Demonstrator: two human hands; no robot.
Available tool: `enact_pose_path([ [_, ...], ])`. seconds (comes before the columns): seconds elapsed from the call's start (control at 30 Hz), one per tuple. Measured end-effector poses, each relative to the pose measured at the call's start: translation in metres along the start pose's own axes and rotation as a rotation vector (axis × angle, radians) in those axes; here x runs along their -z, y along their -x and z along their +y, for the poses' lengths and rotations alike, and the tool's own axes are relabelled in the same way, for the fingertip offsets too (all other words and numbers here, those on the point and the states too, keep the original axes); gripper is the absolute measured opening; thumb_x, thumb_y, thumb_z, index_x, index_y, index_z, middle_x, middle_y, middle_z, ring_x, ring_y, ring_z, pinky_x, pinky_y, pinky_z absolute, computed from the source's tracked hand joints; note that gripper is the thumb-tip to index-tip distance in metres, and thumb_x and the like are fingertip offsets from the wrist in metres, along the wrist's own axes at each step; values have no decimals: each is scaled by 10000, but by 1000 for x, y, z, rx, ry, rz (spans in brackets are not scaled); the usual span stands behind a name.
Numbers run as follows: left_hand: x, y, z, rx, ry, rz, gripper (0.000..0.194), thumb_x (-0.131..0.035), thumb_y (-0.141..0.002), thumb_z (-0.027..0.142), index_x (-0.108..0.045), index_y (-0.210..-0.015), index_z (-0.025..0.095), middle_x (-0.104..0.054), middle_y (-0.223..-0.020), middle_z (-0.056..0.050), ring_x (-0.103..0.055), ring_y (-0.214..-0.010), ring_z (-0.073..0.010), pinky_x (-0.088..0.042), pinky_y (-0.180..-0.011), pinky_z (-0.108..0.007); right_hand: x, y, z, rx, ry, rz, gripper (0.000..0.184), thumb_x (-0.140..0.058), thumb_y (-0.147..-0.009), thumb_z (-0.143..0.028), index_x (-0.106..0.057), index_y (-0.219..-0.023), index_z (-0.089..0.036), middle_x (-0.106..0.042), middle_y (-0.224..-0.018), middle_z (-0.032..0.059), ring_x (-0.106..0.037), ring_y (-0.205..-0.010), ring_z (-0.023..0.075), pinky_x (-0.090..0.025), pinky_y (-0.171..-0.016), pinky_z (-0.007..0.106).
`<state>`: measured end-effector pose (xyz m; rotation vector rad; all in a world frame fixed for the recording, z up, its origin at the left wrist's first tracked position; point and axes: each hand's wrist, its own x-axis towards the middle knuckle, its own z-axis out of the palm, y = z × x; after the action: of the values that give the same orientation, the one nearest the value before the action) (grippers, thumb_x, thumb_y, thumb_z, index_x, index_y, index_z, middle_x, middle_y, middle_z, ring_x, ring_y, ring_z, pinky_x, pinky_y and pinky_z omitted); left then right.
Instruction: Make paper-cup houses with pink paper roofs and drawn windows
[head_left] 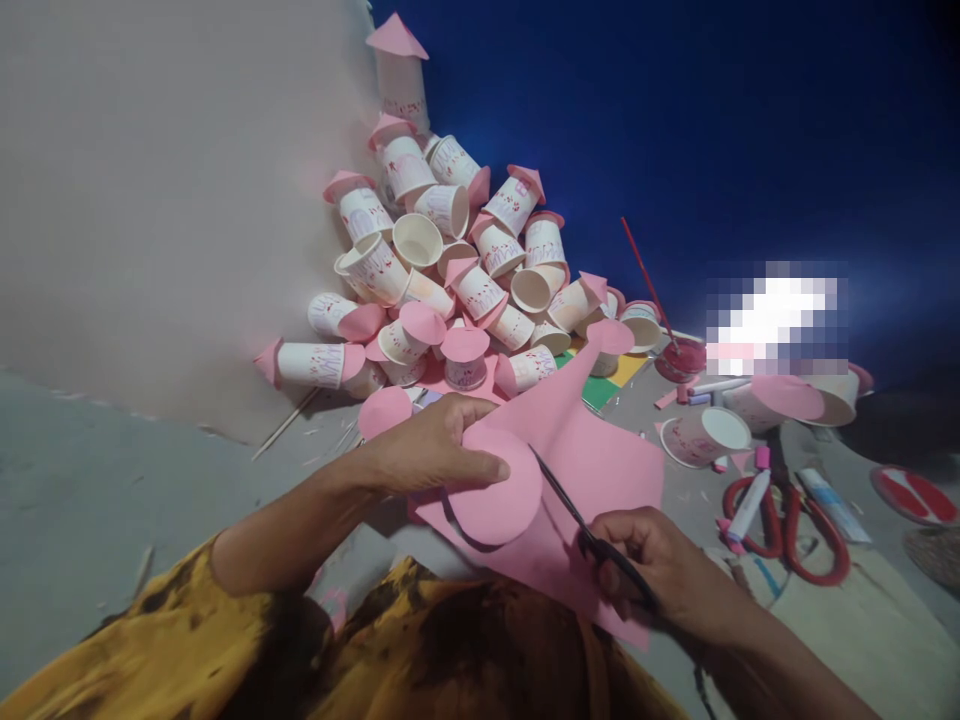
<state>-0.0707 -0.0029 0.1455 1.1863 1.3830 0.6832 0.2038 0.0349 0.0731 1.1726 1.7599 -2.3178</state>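
Observation:
My left hand pinches a round pink paper disc, its thumb lying on top. Around and behind the disc spreads a larger pink paper sheet, which curls upward at the back. My right hand grips black-handled scissors, whose blades point up and left to the disc's right edge. Whether the blades are parted is hard to make out. Beyond my hands rises a heap of decorated paper cups, many wearing pink cone tops.
At right lie red-handled scissors, a white marker, a glue tube and a cup on its side. A red stick stands in a red dish. A pale wall bounds the left; a blue surface stands behind.

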Motion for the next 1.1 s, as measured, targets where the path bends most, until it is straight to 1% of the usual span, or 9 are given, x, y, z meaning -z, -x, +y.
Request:
enact_pose_path([
  [0.1, 1, -1, 1, -2, -17, -7, 239, -742, -698, 248, -734, -919, 158, -695, -784, 7, -614, -710, -169, -486, -653, -254, 0, 0, -1, 9, -46, -10, 270, -758, -686, -382, -599, -621, -173, -523, -480, -35, -389, -447, 72, -235, -424, 188],
  [0.27, 0, -2, -2, -3, 35, -19, 230, -740, -714, 261, -722, -917, 153, -685, -786, -1, -594, -701, -159, -498, -659, -262, -1, 0, -3, 11, -144, -63, 410, -831, -642, -503, -585, -621, -175, -501, -471, -48, -348, -420, 60, -228, -425, 201],
  [0.4, -1, -2, -2, 0, 35, -9, 189, -748, -708, 255, -714, -862, 150, -644, -724, 14, -554, -650, -135, -464, -597, -232, -2, 1, -4, 18, -135, -46, 416, -832, -664, -504, -580, -616, -177, -496, -481, -50, -356, -421, 64, -237, -423, 204],
  [0.5, -1, -2, -1, 0, 33, 2, 189, -750, -706, 258, -717, -861, 155, -621, -697, 27, -524, -614, -119, -430, -556, -213, -2, 0, -4, 26, -131, -46, 431, -825, -666, -522, -566, -612, -181, -492, -475, -49, -353, -420, 64, -237, -418, 201],
  [0.6, -1, -2, 1, 5, 26, 3, 217, -751, -694, 264, -723, -879, 155, -645, -721, 19, -548, -639, -134, -447, -583, -226, -1, -1, -3, 38, -133, -57, 468, -830, -655, -559, -558, -605, -181, -477, -469, -54, -340, -415, 60, -232, -413, 199],
  [0.73, -1, -2, 0, 6, 23, -2, 231, -749, -691, 261, -719, -895, 158, -679, -772, 10, -585, -694, -156, -469, -636, -245, -2, -1, -1, 47, -121, -60, 496, -833, -653, -595, -561, -612, -182, -488, -482, -45, -371, -431, 71, -241, -417, 201],
  [0.87, -1, -1, -1, 13, 59, -10, 198, -741, -705, 266, -706, -870, 162, -660, -755, 17, -569, -670, -144, -456, -625, -242, -4, 0, -2, 49, -133, -66, 503, -823, -665, -610, -559, -617, -184, -484, -475, -49, -351, -417, 67, -231, -417, 207],
  [1.0, -4, 1, -2, 31, 103, 2, 235, -758, -682, 268, -704, -883, 156, -654, -750, 14, -559, -658, -143, -448, -612, -244, -5, 0, -2, 55, -125, -75, 539, -845, -638, -637, -558, -616, -181, -496, -473, -44, -338, -415, 63, -223, -422, 210],
  [1.1, -5, 1, -1, 41, 122, 8, 259, -764, -677, 264, -710, -904, 151, -650, -747, 13, -546, -654, -138, -442, -605, -240, -4, 0, -1, 62, -123, -72, 586, -838, -637, -693, -561, -621, -176, -505, -477, -37, -356, -423, 67, -234, -432, 210],
])
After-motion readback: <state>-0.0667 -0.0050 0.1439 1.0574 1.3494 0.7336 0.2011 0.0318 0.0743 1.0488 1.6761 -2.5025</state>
